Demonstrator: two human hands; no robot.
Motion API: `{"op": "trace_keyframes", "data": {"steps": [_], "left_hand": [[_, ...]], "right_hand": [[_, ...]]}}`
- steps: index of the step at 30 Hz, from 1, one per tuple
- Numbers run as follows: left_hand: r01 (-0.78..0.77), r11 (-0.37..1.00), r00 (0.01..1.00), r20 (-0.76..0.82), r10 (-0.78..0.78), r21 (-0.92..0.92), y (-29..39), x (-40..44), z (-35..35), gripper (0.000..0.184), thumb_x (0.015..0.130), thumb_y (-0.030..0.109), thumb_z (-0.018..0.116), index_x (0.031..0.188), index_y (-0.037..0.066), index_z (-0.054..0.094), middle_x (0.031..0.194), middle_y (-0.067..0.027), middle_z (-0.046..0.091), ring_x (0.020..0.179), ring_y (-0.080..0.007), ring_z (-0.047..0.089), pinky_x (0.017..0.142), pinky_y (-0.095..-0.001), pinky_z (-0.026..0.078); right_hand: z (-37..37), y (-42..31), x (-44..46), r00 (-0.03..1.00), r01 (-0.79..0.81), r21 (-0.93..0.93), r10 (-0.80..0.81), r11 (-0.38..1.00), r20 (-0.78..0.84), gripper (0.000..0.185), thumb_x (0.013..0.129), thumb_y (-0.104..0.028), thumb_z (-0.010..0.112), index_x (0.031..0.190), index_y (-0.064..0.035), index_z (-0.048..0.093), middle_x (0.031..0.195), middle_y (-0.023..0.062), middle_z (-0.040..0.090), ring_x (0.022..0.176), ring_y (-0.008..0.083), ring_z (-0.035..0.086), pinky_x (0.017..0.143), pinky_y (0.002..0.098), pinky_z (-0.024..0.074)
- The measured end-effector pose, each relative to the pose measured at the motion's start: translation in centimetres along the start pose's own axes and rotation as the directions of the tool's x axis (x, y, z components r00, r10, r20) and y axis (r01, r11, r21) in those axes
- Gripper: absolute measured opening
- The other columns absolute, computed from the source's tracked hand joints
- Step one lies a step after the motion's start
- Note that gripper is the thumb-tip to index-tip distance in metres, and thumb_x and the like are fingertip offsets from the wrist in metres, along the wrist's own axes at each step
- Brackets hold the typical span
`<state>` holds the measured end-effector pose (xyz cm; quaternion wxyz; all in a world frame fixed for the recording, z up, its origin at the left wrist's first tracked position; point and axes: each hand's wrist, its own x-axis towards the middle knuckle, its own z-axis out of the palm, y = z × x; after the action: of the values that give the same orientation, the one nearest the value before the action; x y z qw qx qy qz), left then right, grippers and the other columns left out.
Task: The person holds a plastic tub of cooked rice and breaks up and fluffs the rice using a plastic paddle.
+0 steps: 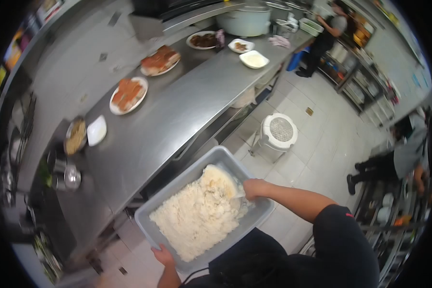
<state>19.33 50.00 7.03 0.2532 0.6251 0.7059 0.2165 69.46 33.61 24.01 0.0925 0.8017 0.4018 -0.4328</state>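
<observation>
A grey plastic tub (146, 214) full of white, crumbly, rice-like food (197, 221) is tilted in front of my body, beside the steel counter. My left hand (164, 256) is closed on the tub's near left corner. Over the right side of the tub, my right hand (256, 189) is wrapped round the end of a white scoop (238, 192). The scoop's rounded front lies in the rice-like food, partly covered by it, so its full shape is hidden.
Along the steel counter (170, 113) stand plates of reddish-brown meat (128, 94), a white dish (97, 130) and a large pot (245, 21). A white stool (278, 132) is on the tiled floor. One person (324, 36) stands far back; another (405, 156) is at the right shelves.
</observation>
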Motion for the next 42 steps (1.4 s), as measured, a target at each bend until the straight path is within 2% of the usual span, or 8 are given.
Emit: {"op": "trace_keyframes", "data": {"steps": [5,8,11,13,22,31,32,42], "left_hand": [[0.113,0.994,0.993,0.043,-0.113,-0.004,1.6,0.2,-1.2,0.045,0.09,0.029,0.063,0.123,-0.001,0.057,0.113,-0.0261,0.066,0.107,-0.0433,0.063,0.092,-0.0511,0.05],[0.223,0.972,0.971,0.074,-0.228,0.077,0.9,0.3,-1.5,0.06,0.091,0.042,0.061,0.133,0.001,0.051,0.118,-0.0271,0.064,0.112,-0.0436,0.061,0.095,-0.0512,0.049],[0.192,0.981,0.98,0.038,-0.193,0.041,1.1,-0.2,-2.3,0.054,0.093,0.039,0.059,0.129,0.0,0.051,0.113,-0.0255,0.065,0.109,-0.0423,0.062,0.093,-0.05,0.05],[0.208,0.978,0.977,0.036,-0.209,0.02,1.1,-0.5,-2.8,0.048,0.092,0.035,0.06,0.123,0.0,0.054,0.11,-0.0246,0.065,0.104,-0.0413,0.062,0.09,-0.0513,0.05],[0.328,0.943,0.941,0.115,-0.32,-0.062,2.6,-1.4,-6.3,0.049,0.088,0.028,0.065,0.126,0.0,0.05,0.106,-0.0225,0.066,0.103,-0.0413,0.062,0.087,-0.0513,0.049],[0.188,0.98,0.982,0.003,-0.188,-0.072,-2.3,-0.8,0.1,0.049,0.087,0.033,0.061,0.124,0.001,0.06,0.121,-0.0208,0.064,0.114,-0.0394,0.059,0.101,-0.0503,0.045],[0.214,0.976,0.977,0.016,-0.213,-0.045,-2.1,-0.5,-0.3,0.051,0.088,0.034,0.06,0.128,0.002,0.059,0.124,-0.0213,0.063,0.115,-0.0395,0.059,0.101,-0.0504,0.045],[0.222,0.964,0.973,0.026,-0.228,0.146,-0.1,0.5,-1.2,0.045,0.092,0.035,0.062,0.117,-0.001,0.053,0.1,-0.0287,0.067,0.097,-0.0489,0.063,0.084,-0.0535,0.05]], "right_hand": [[0.3,0.6,5.9,0.796,0.601,-0.045,-0.603,0.798,-0.046,0.04,0.077,-0.046,0.066,0.081,-0.0067,0.075,0.083,0.0174,0.071,0.082,0.036,0.067,0.078,0.0463,0.0532],[5.7,3.9,11.3,0.892,0.451,-0.414,-0.39,0.791,0.227,0.047,0.082,-0.052,0.058,0.074,-0.0085,0.075,0.081,0.0159,0.071,0.078,0.0354,0.067,0.077,0.047,0.0513],[9.0,6.2,11.0,0.671,0.652,-0.46,-0.741,0.603,-0.021,0.03,0.067,-0.026,0.066,0.078,0.0017,0.073,0.073,0.0245,0.066,0.072,0.043,0.065,0.07,0.0486,0.0518],[7.8,1.9,6.6,0.864,0.493,-0.241,-0.504,0.836,0.021,0.023,0.075,-0.022,0.069,0.084,-0.0015,0.074,0.08,0.022,0.069,0.083,0.0397,0.067,0.074,0.047,0.0503],[5.3,-11.3,10.6,0.814,0.58,-0.297,-0.519,0.759,0.263,0.022,0.076,-0.018,0.067,0.085,0.0005,0.074,0.074,0.0234,0.067,0.075,0.0421,0.066,0.068,0.0473,0.0496],[3.9,-0.6,7.4,0.837,0.52,-0.251,-0.427,0.816,0.343,0.022,0.076,-0.015,0.065,0.085,0.0026,0.073,0.068,0.0247,0.066,0.067,0.0446,0.064,0.062,0.0476,0.0489],[4.2,2.5,9.5,0.662,0.75,-0.234,-0.706,0.619,0.253,0.023,0.082,-0.018,0.065,0.089,0.0022,0.072,0.075,0.0255,0.067,0.074,0.0445,0.066,0.066,0.0483,0.0496],[17.9,-1.8,1.2,0.993,0.064,-0.248,-0.087,0.967,-0.085,0.062,0.087,-0.016,0.057,0.147,-0.0137,0.043,0.098,0.0227,0.067,0.091,0.0423,0.066,0.08,0.0552,0.0521]]}}
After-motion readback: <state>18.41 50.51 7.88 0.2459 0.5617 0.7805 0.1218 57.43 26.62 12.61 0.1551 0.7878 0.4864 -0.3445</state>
